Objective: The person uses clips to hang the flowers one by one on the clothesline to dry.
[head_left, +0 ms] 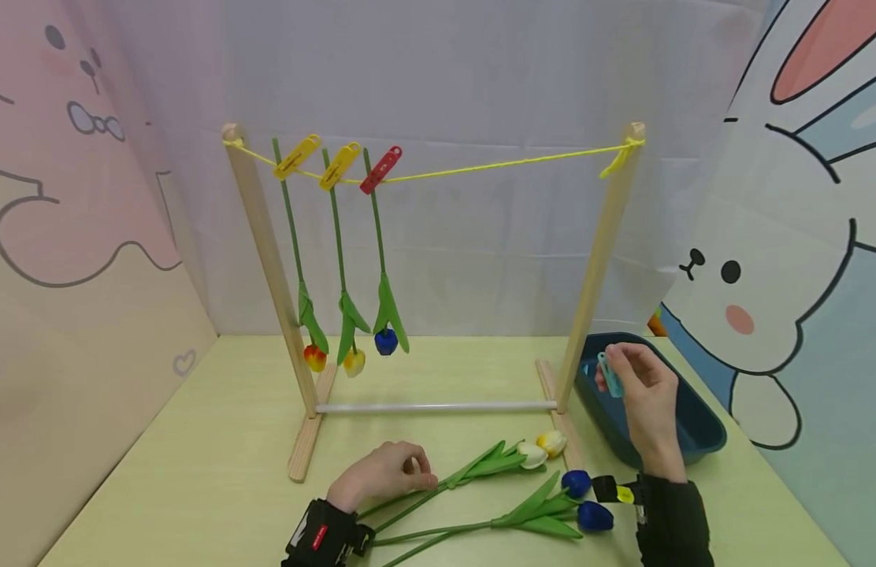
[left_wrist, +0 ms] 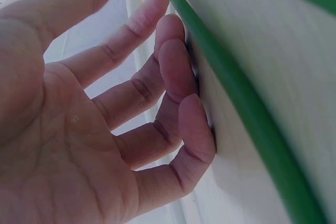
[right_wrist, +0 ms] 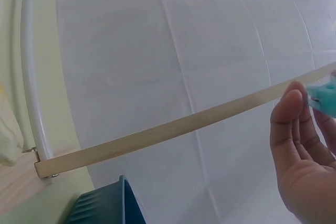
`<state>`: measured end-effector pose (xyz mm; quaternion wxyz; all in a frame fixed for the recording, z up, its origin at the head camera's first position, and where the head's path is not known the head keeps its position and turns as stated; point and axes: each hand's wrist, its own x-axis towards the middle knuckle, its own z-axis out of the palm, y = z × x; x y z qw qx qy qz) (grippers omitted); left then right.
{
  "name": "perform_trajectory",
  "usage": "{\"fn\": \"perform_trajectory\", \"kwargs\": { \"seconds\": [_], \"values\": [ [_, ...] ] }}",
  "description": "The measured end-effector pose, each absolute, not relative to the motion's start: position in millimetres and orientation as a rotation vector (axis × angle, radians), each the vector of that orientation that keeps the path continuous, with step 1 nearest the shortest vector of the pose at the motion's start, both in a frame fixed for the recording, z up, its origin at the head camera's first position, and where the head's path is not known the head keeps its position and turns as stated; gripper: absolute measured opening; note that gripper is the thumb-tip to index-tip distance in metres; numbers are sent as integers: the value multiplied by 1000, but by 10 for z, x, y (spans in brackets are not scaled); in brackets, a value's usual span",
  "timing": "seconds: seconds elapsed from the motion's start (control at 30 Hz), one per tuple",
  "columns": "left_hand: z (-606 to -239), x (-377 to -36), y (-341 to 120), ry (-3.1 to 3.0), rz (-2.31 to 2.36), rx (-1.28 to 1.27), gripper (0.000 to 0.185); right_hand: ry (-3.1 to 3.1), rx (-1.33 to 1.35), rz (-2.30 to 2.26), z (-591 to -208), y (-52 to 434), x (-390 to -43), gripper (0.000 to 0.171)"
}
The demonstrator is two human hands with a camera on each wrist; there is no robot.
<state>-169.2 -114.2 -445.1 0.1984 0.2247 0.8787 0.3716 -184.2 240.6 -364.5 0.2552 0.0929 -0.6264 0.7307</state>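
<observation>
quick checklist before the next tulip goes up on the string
1. Peg in hand: ok, right hand pinches a blue clothespin above the dark tray.
2. Stem gripped: not ok, left hand only rests on a green stem.
3. Room on the yellow string: ok, right part bare.
4. Tulips left: ok, several lie on the table.
5. Rack steady: cannot tell.
</observation>
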Motion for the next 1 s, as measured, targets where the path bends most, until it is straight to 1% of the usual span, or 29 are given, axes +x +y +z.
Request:
{"fn": "perform_trajectory", "kwargs": {
  "seconds": [0.07,0.27,0.37,0.6,1.0],
  "values": [
    [-4448,-1689,-1140,2453,1038,631,17,-1704,265,1994,-3645,2415,-1832,12],
    [-4458,-1674,-1120,2480,1023,645,17,-1703,331,2074,-3660,2463,-1816,24],
    [-4468,-1667,-1112,2489,1017,639,16,-1700,385,2150,-3662,2492,-1807,27],
    [-4465,-1653,-1117,2486,1025,649,13,-1760,455,2208,-3645,2522,-1820,25],
    [-4455,-1646,-1115,2493,1031,638,14,-1758,401,2214,-3627,2528,-1821,25]
  ]
}}
